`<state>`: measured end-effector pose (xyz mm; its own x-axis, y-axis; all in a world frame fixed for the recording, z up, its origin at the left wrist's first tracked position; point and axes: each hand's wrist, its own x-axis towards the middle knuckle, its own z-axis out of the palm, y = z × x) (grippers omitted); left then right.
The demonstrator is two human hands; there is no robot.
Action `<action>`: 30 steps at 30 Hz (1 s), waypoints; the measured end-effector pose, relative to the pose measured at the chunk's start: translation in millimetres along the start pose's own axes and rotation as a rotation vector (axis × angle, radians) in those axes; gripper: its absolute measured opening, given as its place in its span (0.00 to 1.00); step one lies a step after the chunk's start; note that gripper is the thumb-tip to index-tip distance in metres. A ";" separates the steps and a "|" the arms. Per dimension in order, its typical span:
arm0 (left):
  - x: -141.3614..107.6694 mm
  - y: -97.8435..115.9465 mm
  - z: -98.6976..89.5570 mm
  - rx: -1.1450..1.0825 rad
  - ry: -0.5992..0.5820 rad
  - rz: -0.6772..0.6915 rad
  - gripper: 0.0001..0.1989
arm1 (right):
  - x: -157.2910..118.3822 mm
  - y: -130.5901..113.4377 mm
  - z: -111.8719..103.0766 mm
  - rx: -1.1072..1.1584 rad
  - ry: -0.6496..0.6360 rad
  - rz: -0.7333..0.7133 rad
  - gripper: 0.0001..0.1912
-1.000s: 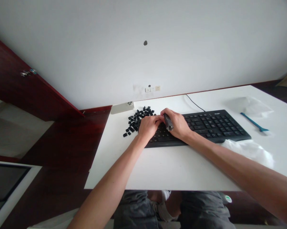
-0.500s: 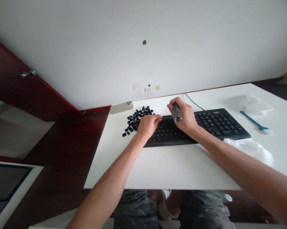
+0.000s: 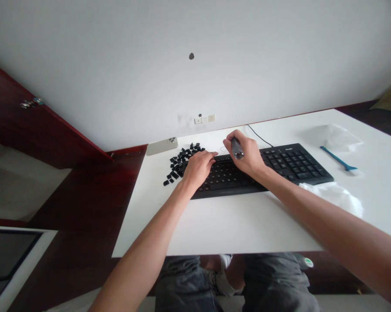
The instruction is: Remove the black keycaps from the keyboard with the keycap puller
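A black keyboard point(image 3: 298, 162) lies across the white table, its left part stripped of many keycaps. My right hand point(image 3: 249, 156) is closed around a dark grey cylindrical tool point(image 3: 237, 149) held above the middle of the keyboard. The tool's working end is hidden below my fist, so its kind does not show. My left hand point(image 3: 198, 167) lies over the keyboard's left end, with fingers stretched toward the right along its upper edge. Behind and left of that hand is a loose heap of black keycaps point(image 3: 175, 164).
A phone point(image 3: 162, 146) lies at the table's back left. On the right are a blue brush-like tool point(image 3: 338, 159), a clear plastic bag point(image 3: 340, 138) and a crumpled white bag point(image 3: 337, 198) near my right forearm. The keyboard cable point(image 3: 259, 136) runs to the back edge.
The view has shifted slightly, moving everything a little left in the picture. Both hands keep nearly the same places on the keyboard, and the tool stays in my right hand.
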<state>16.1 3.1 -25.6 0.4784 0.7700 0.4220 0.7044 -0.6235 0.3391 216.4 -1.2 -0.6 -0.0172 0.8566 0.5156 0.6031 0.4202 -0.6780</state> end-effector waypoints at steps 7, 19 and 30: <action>1.1 0.2 -1.2 0.008 -0.030 0.008 0.12 | 1.7 1.5 0.4 -0.004 -0.010 0.029 0.11; -1.8 -9.0 -19.0 -0.012 0.020 -0.045 0.10 | 2.9 4.1 -0.7 0.017 -0.083 0.046 0.11; -1.2 -26.6 -27.8 0.038 0.129 -0.179 0.11 | 4.6 5.0 -2.3 0.013 -0.097 0.076 0.11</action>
<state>-17.7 15.0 -11.8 0.2751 0.8427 0.4629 0.7921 -0.4715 0.3876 221.2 4.1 -0.5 -0.0494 0.9107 0.4101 0.5956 0.3564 -0.7199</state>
